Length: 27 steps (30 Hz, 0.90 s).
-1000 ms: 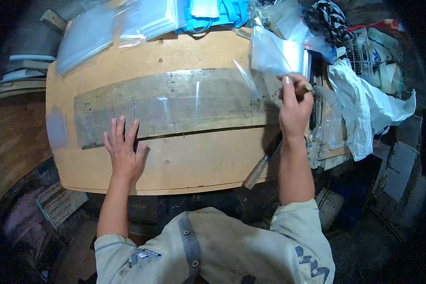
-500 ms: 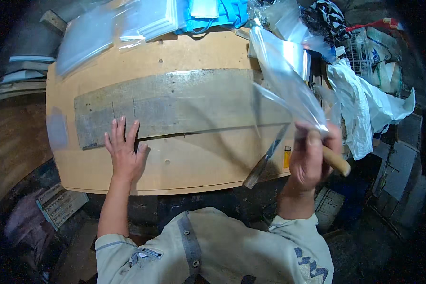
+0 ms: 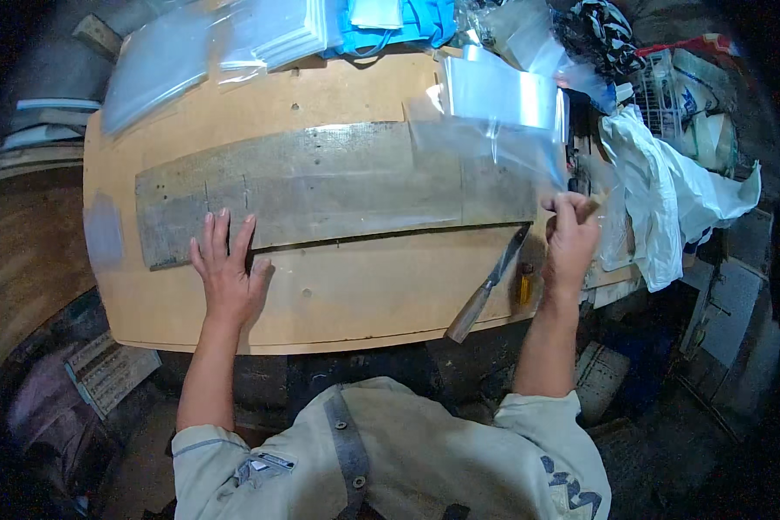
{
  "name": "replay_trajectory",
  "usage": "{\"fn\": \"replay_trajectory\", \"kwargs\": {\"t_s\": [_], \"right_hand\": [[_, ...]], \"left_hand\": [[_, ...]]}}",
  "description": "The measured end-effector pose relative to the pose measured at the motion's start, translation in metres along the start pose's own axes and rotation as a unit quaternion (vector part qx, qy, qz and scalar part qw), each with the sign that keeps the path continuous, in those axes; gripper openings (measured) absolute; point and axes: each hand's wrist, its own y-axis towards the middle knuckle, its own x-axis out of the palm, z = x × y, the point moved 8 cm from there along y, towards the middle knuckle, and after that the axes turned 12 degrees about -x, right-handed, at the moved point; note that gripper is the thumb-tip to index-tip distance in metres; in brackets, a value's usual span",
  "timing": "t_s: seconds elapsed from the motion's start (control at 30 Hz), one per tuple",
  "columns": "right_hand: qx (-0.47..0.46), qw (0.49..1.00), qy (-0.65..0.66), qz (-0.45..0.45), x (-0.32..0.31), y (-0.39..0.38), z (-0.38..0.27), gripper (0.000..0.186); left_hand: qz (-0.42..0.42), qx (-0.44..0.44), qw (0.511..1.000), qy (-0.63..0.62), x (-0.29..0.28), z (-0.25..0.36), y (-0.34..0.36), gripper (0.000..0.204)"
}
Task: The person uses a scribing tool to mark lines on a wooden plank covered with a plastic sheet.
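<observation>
The person leans over a round wooden tabletop [image 3: 364, 295] with a long grey strip [image 3: 321, 186] lying across it from left to right. The left hand [image 3: 228, 273] lies flat on the tabletop with its fingers spread open, and it holds nothing; the fingertips rest on the near edge of the grey strip, toward its left end.

The right hand [image 3: 572, 238] is at the right edge of the tabletop. It is closed, and it pinches the lower corner of a clear plastic bag [image 3: 494, 130]. The bag rises from this hand toward the far side and a little to the left, so most of it hangs above the right end of the grey strip. It looks blurred, and I cannot tell whether it touches the strip.

Just left of the right hand, a knife [image 3: 487, 290] with a pale handle lies on the tabletop, its blade pointing to the far right. A small yellow object [image 3: 525, 283] lies between the knife and the hand.

On the far side there are stacks of clear bags [image 3: 234, 39] and some blue cloth [image 3: 407, 22]. A white cloth [image 3: 659, 199] hangs at the right, beside the tabletop.
</observation>
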Motion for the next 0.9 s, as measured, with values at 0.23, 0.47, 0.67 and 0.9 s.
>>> {"fn": "replay_trajectory", "kwargs": {"t_s": [0.23,0.47,0.67,0.9], "right_hand": [[-0.011,0.985,-0.162,-0.052,0.012,-0.01,0.03,0.026],[-0.066,0.994,-0.085,-0.013,0.016,0.016,0.021,0.018],[-0.104,0.956,-0.245,-0.119,0.044,0.056,0.04,0.029],[-0.083,0.971,-0.157,-0.162,0.066,0.044,0.029,0.031]], "left_hand": [[-0.013,0.004,1.0,0.011,0.0,0.002,0.003,0.065],[-0.01,0.01,1.0,0.021,-0.006,-0.01,0.003,0.062],[0.001,0.001,1.0,0.028,-0.011,-0.039,0.005,0.06],[0.004,-0.015,1.0,0.027,-0.018,-0.063,0.002,0.059]]}}
